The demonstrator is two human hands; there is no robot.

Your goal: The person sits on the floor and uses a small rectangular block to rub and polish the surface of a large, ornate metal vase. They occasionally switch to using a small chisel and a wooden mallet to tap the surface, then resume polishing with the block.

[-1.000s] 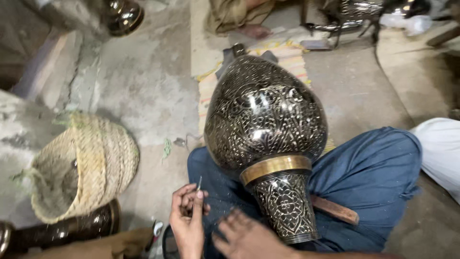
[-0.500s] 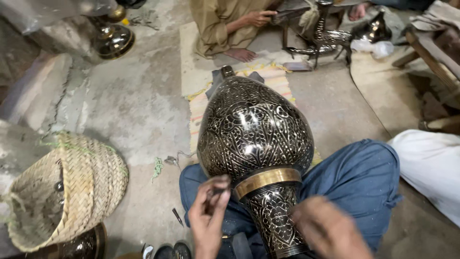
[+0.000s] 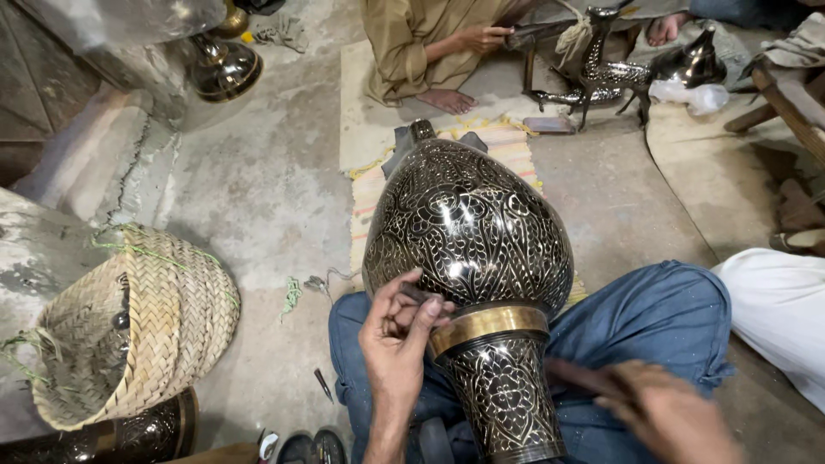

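Engraved metal vase (image 3: 468,232), dark with silvery leaf patterns and a brass band (image 3: 488,326), lying tilted across the person's lap on blue trousers (image 3: 662,318), its neck toward the viewer. Left hand (image 3: 397,335), fingers curled and pinched together on a small dark tool (image 3: 418,295), tip set against the vase body just above the band. Right hand (image 3: 666,408), blurred, closed around a dark stick-like handle (image 3: 584,378) beside the vase neck; its grip cannot be judged more exactly. Woven straw basket (image 3: 129,335) lies on the concrete floor (image 3: 258,198) to the left. A seated co-worker's hand (image 3: 481,36) works beyond a striped mat (image 3: 369,193), near a metal deer figure (image 3: 593,73).
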